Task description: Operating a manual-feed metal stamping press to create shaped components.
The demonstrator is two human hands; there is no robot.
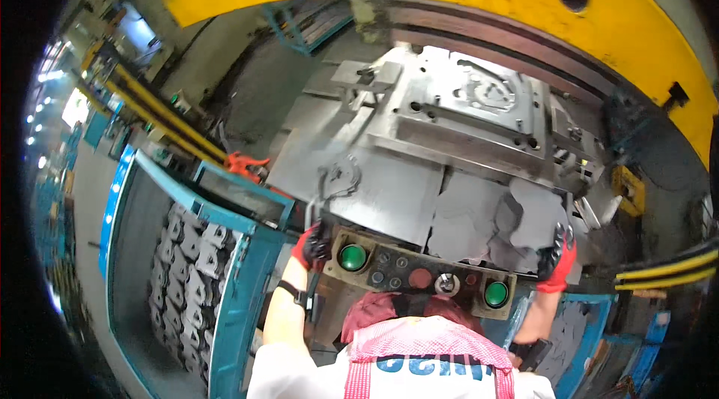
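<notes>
Head view: a gloved left hand (314,243) is closed on tongs pinching a flat metal blank (341,176) at its near edge, on the press table (389,197). The blank is judged stiff, light, sharp-edged. The right hand (558,257), loosely curled, rests beside the control box (419,271).

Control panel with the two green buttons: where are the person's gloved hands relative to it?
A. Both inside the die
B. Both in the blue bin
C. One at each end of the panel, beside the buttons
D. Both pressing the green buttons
C: the left hand sits at the left end of the control panel and the right hand at its right end, leaving both green buttons uncovered.
</notes>
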